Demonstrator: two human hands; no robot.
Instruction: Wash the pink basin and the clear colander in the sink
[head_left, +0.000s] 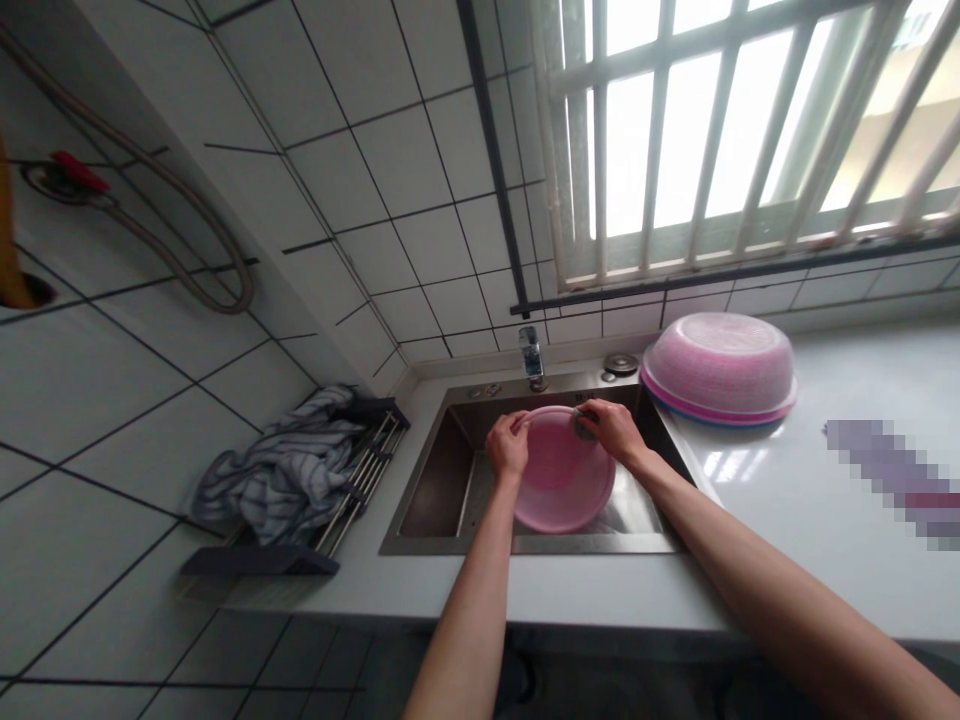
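Note:
A pink plastic basin (559, 470) sits tilted in the stainless steel sink (431, 490), its inside facing me. My left hand (508, 444) is closed on the basin's left rim, thumb and fingers pinching the edge. At the upper right rim, my right hand (613, 428) presses a dark, greyish-green scouring pad (583, 425) against the basin. The pad is partly hidden under the fingers. Behind the basin stands the faucet (531, 355).
Upside-down pink basins (720, 365) are stacked on the white counter (757, 490) right of the sink. A sink strainer (621, 364) lies by the back edge. At left, a striped cloth (289, 470) covers a metal rack (364, 470). A barred window (720, 150) is above.

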